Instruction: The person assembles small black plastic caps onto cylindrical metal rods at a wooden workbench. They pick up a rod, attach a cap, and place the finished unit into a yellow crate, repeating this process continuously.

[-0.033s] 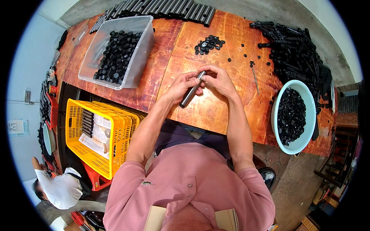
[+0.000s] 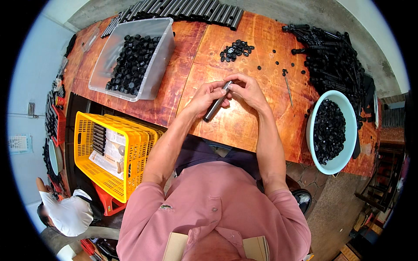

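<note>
A dark metal tube (image 2: 212, 110) lies slantwise between my hands, its shiny upper end toward the far side and its lower end near the table's front edge. My left hand (image 2: 205, 98) is closed around its middle, thumb on top. At the upper end, my right hand (image 2: 247, 92) grips it with bent fingers and thumb. Whether a small part sits in that end under the fingers cannot be seen. Beyond my hands is a small heap of black round caps (image 2: 237, 50). A thin metal rod (image 2: 288, 92) lies to the right, with a few loose black discs around it.
At the left stands a translucent bin (image 2: 162, 65) of black caps, below it a yellow crate (image 2: 130, 174) holding several tubes. More tubes (image 2: 191, 9) line the far edge. A pale blue basin (image 2: 311, 130) of small black parts and a pile of black parts (image 2: 335, 56) occupy the right.
</note>
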`<state>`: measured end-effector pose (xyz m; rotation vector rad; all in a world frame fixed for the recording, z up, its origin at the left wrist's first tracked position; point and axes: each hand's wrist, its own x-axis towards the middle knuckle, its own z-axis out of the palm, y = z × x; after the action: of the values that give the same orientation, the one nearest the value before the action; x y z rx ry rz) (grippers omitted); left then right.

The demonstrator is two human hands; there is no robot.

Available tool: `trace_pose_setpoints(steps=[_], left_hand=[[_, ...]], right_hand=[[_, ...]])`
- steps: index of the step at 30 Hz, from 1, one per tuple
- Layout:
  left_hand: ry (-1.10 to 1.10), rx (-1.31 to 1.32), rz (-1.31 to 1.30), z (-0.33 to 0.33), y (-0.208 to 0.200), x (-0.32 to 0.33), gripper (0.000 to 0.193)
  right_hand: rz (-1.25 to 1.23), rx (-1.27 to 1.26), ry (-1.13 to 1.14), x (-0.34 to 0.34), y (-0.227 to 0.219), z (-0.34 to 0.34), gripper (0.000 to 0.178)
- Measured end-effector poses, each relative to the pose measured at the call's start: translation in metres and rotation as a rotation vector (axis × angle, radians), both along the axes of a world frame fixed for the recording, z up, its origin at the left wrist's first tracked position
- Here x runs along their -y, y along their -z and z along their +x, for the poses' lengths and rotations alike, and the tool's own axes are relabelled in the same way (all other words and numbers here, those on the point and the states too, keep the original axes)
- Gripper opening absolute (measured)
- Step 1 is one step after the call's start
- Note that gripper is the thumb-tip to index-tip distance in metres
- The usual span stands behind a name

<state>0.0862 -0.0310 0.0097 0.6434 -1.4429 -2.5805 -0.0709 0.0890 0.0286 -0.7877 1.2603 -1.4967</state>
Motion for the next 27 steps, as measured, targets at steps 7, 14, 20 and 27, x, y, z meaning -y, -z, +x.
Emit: trace_pose_setpoints(steps=[7,14,20,27], left_hand=[[-0.094,0.162,-1.061,0.001,-0.028,-0.024,0.042],[-0.119,0.11,-1.499,-0.002,-0.022,-0.013,0.041],[-0.168,0.065,-1.416,-0.014,-0.009,-0.003,0.04],[-0.091,0.058,-1.466,-0.014,-0.01,0.0,0.042]], right_hand=[[-0.034,-0.007,0.118,0.002,0.005,-0.004,0.019],[-0.069,-0.061,0.146,0.008,0.016,0.004,0.018],[0.05,-0.274,0.118,0.011,0.02,-0.006,0.023],[0.051,-0.276,0.146,0.011,0.029,-0.012,0.021]])
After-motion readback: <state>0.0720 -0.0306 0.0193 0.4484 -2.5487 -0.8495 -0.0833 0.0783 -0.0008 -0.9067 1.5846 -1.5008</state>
